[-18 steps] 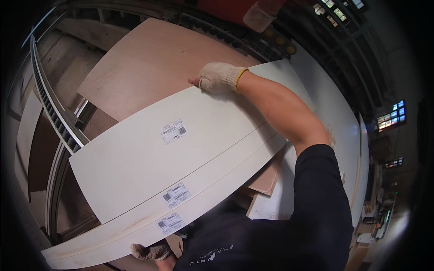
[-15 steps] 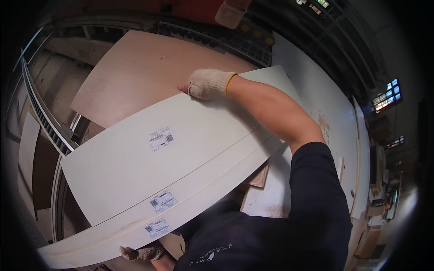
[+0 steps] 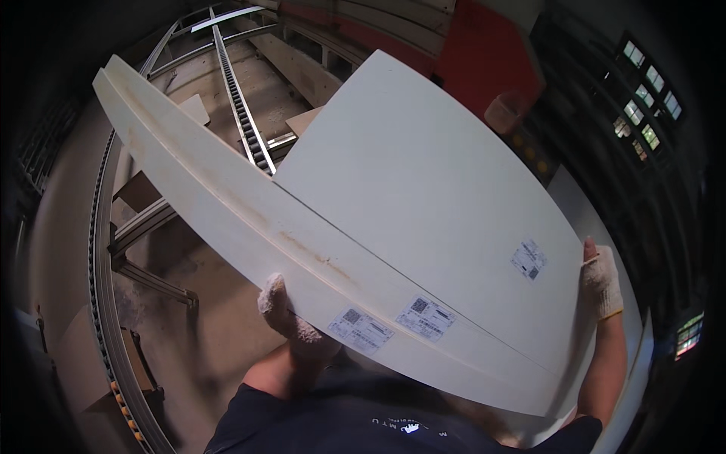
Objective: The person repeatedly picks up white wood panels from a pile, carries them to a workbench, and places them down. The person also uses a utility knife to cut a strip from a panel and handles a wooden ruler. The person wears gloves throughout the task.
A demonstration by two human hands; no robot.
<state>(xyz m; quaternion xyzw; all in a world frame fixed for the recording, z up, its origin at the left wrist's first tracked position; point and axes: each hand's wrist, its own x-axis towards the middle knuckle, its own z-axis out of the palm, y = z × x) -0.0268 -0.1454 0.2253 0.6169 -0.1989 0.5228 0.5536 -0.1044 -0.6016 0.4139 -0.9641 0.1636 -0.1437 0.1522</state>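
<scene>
Head view: stretched in front of me, the narrow white boards run with their long axis from upper left to lower right. My left hand is the nearer one, grasping their near long edge, thumb on top, fingers hidden beneath; the far ends jut well beyond it. The wide white board lies past them, alongside, between my left hand and my right hand. That right hand clasps its right edge, a bare digit showing at the rim; I cannot see how the fingers sit underneath.
</scene>
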